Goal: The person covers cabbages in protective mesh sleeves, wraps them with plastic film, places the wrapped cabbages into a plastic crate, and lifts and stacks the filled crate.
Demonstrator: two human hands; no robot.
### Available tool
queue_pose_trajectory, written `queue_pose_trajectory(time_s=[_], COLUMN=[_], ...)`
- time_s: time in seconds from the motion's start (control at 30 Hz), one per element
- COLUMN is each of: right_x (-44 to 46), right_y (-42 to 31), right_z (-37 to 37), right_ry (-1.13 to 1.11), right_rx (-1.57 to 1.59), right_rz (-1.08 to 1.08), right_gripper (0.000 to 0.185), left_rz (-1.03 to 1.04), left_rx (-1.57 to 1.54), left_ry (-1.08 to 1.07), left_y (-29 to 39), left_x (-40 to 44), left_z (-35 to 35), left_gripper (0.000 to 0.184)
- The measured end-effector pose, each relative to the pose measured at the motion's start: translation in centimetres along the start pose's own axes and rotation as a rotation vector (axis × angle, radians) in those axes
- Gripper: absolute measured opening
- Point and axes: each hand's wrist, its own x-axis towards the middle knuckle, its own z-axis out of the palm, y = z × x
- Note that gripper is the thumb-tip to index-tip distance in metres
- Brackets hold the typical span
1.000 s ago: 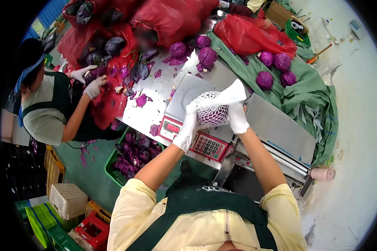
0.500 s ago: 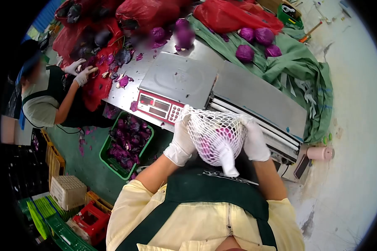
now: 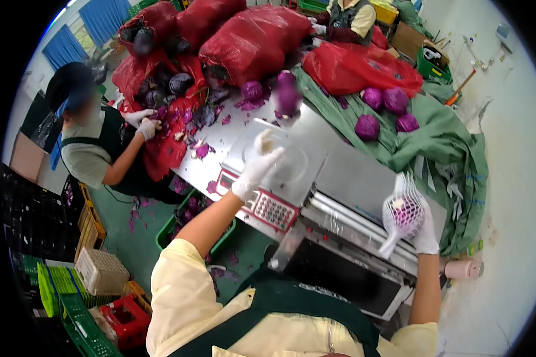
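Note:
My right hand [image 3: 425, 229], in a white glove, grips a purple cabbage [image 3: 406, 215] wrapped in white foam netting. The netting's gathered tail [image 3: 388, 245] hangs toward me, and its other end sticks up. This bundle is over the right part of the wrapping machine [image 3: 363, 181], near the green cloth. Gloved in white too, my left hand [image 3: 259, 168] is above the scale [image 3: 274, 212], near its steel pan [image 3: 292, 149]. Its fingers are apart and nothing shows in them.
A co-worker [image 3: 95, 137] at the left handles leaves by red sacks [image 3: 256, 44]; another person [image 3: 348, 21] stands at the back. Several cabbages [image 3: 368, 127] lie on green cloth [image 3: 446, 128]. A green crate [image 3: 223, 237] of purple leaves is below the table; a pink bottle [image 3: 463, 269] is at right.
My left hand has let go of the netting and moved up over the scale. My right hand has carried the netted cabbage to the right. The view has tilted upward.

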Motion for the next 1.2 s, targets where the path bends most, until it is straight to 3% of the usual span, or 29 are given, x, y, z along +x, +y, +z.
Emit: queue_pose_trajectory(time_s=[0.07, 0.17, 0.23, 0.27, 0.33, 0.4, 0.53, 0.6, 0.7, 0.77, 0.83, 0.9, 1.03, 1.1, 1.2], right_x=[2.4, 3.1, 3.7, 4.4, 4.9, 4.8, 4.3, 4.4, 3.5, 2.3, 0.9, 0.1, -0.3, 0.1, -0.9], right_y=[-0.8, -1.2, -1.3, -1.6, -1.8, -1.7, -0.8, -0.5, -0.2, -0.7, -0.5, -0.8, -1.7, -3.2, -5.2], right_z=[-2.3, -1.5, -0.5, -1.0, -0.6, 1.4, 1.5, 2.4, 3.6, 3.3, 1.7, 1.2, -0.4, -2.6, -6.3], right_ry=[0.045, 0.166, 0.238, 0.232, 0.247, 0.478, 0.554, 0.638, 0.774, 0.838, 0.776, 0.716, 0.628, 0.624, 0.626], right_rx=[-0.126, -0.413, -0.467, -0.654, -0.847, -0.948, -0.761, -0.816, -0.862, -0.801, -0.772, -0.765, -0.822, -0.923, -0.859], right_rz=[0.001, 0.055, 0.054, -0.017, -0.084, -0.174, -0.301, -0.339, -0.372, -0.366, -0.425, -0.455, -0.604, -0.711, -0.76], right_gripper=[0.038, 0.04, 0.039, 0.039, 0.04, 0.051, 0.063, 0.062, 0.057, 0.053, 0.049, 0.047, 0.045, 0.038, 0.035], left_rz=[0.251, 0.096, 0.096, 0.095, 0.074, 0.053, 0.041, 0.038, -0.099, 0.013, 0.226, 0.25, 0.265, 0.17, 0.216], left_rx=[0.39, 0.832, 0.945, 1.064, 1.105, 1.16, 1.272, 1.166, 0.822, 0.566, 0.398, 0.089, 0.127, -0.002, 0.189], left_ry=[0.258, 0.349, 0.365, 0.385, 0.384, 0.377, 0.33, 0.37, 0.531, 0.585, 0.494, 0.341, 0.144, 0.143, 0.183], left_y=[-5.2, -5.7, -7.0, -7.7, -9.5, -11.7, -15.5, -16.1, -14.5, -13.5, -11.8, -9.1, -6.5, -4.8, -4.7], left_x=[9.0, 18.6, 24.0, 26.6, 31.3, 35.2, 39.4, 40.4, 39.4, 36.5, 32.8, 27.4, 17.4, 12.9, 9.0], left_z=[-4.0, -7.9, -8.8, -9.1, -8.8, -8.4, -8.5, -9.4, -9.9, -9.2, -8.8, -7.3, -3.7, -1.2, 1.8], left_gripper=[0.077, 0.094, 0.098, 0.103, 0.107, 0.112, 0.109, 0.099, 0.087, 0.085, 0.086, 0.079, 0.072, 0.073, 0.074])
